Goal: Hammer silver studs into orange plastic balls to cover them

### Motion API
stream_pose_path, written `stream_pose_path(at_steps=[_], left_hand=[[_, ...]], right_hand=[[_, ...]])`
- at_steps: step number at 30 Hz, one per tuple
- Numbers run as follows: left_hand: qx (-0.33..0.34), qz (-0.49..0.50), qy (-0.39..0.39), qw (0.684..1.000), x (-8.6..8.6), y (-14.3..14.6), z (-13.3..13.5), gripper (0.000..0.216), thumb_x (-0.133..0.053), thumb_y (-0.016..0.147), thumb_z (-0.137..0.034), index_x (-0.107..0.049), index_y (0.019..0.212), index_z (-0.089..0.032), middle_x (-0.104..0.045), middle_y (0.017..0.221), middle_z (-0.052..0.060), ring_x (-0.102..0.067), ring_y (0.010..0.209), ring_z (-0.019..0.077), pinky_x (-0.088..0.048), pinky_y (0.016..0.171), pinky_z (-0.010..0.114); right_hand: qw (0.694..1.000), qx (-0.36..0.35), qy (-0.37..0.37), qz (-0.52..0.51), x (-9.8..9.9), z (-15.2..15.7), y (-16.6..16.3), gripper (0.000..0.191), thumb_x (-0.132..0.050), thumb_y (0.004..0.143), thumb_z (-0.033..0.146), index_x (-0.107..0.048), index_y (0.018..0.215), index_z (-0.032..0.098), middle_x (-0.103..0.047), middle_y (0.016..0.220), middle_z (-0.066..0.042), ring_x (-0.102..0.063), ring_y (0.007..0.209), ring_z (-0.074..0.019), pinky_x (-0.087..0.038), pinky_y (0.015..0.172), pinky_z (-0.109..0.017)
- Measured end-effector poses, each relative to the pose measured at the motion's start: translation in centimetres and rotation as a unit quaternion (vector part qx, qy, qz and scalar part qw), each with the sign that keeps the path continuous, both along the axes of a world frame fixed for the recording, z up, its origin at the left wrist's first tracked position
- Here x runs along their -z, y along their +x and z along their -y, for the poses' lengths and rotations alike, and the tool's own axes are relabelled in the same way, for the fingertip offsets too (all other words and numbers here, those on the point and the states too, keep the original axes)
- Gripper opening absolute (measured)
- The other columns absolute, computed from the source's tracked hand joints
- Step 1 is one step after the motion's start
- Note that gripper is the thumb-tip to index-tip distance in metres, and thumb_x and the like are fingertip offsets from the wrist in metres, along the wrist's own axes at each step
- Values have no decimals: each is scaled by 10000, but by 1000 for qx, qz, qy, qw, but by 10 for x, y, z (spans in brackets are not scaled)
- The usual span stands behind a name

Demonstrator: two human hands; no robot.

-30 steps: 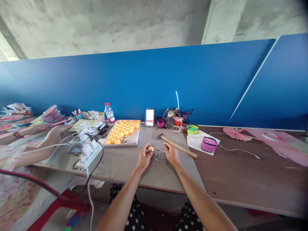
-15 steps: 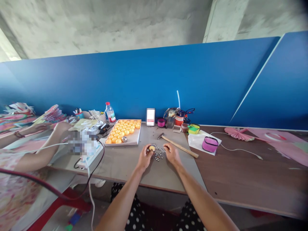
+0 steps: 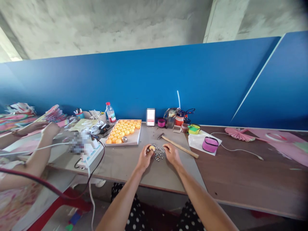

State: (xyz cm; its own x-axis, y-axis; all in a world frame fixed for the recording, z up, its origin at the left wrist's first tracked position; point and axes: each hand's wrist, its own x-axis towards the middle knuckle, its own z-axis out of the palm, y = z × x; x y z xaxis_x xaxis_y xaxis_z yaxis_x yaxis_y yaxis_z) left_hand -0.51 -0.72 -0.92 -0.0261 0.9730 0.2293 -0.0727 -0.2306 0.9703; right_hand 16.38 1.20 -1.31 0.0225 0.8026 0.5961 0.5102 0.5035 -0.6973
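Note:
My left hand is closed around a small round yellow-orange ball, pinched between thumb and fingers. Just right of it, several small shiny metal pieces lie scattered on the grey mat. Over their right side my right hand has thumb and fingertips pressed together; whatever it may hold is too small to make out. Beyond the right hand lies a hammer with a wooden handle. A shallow white tray of orange balls stands at the left, with one silvery ball among them.
Left of the tray are a bottle, a power strip with cables, and a co-worker's arms. A phone leans at the back. Jars and tools stand right of it. A pink pouch rests on white paper.
The co-worker's arms have shifted left, away from the power strip. My own two hands have hardly moved, with the ball still in the left one.

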Motion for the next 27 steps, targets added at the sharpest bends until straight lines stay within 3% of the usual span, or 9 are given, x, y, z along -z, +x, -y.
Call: stream_pose_path(at_steps=[10, 19, 27], left_hand=[[-4, 8, 15, 1000, 4, -2, -3, 372, -628, 707, -322, -559, 1047, -187, -600, 1006, 65, -575, 899, 186, -503, 773, 321], [1, 49, -30, 998, -1, -3, -3, 440, -654, 675, -327, -569, 1084, -189, -607, 1012, 65, -598, 812, 165, -501, 737, 302], [3, 86, -39, 996, 4, -3, -7, 449, -630, 697, -356, -538, 1103, -186, -611, 989, 60, -602, 784, 155, -487, 767, 332]], right_hand=[[1000, -11, -17, -13, -1, 1, -1, 170, -422, 769, 222, -590, 754, 202, -623, 773, -27, -574, 750, -152, -425, 713, -261], [994, -32, -78, -70, -6, 2, -7, 157, -452, 747, 282, -586, 754, 199, -617, 708, -8, -540, 650, -138, -421, 625, -244], [975, -126, -146, -107, -24, -4, -25, 132, -478, 686, 266, -583, 693, 188, -573, 624, 20, -503, 579, -115, -401, 571, -226]])
